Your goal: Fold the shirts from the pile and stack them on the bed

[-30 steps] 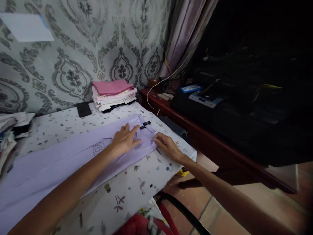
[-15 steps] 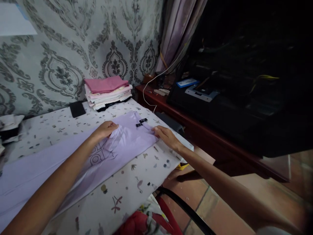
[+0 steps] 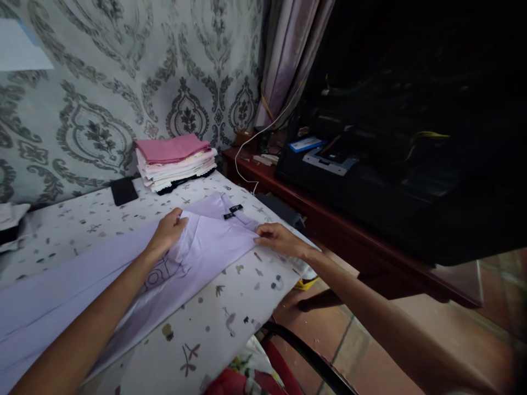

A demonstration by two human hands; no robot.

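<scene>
A lavender shirt (image 3: 214,236) with dark line print and two small black labels near its neckline lies across the patterned white cloth on the table. My left hand (image 3: 169,227) pinches a raised fold of the shirt, its thumb on top. At the shirt's right edge, below the labels, my right hand (image 3: 278,238) grips the fabric between thumb and fingers. The fabric between both hands is drawn fairly flat, and part of the print is hidden under the fold and my left forearm.
Behind lies a folded clothes stack (image 3: 175,162) with pink on top, beside a black flat item (image 3: 124,191). A dark red desk (image 3: 329,211) holding a large black object stands at right. A black curved bar (image 3: 308,356) is below the table's edge.
My left hand has moved left, pulling the fold with it. My right hand has shifted slightly down along the shirt's edge, and the fabric between them looks tauter. The view has shifted slightly.
</scene>
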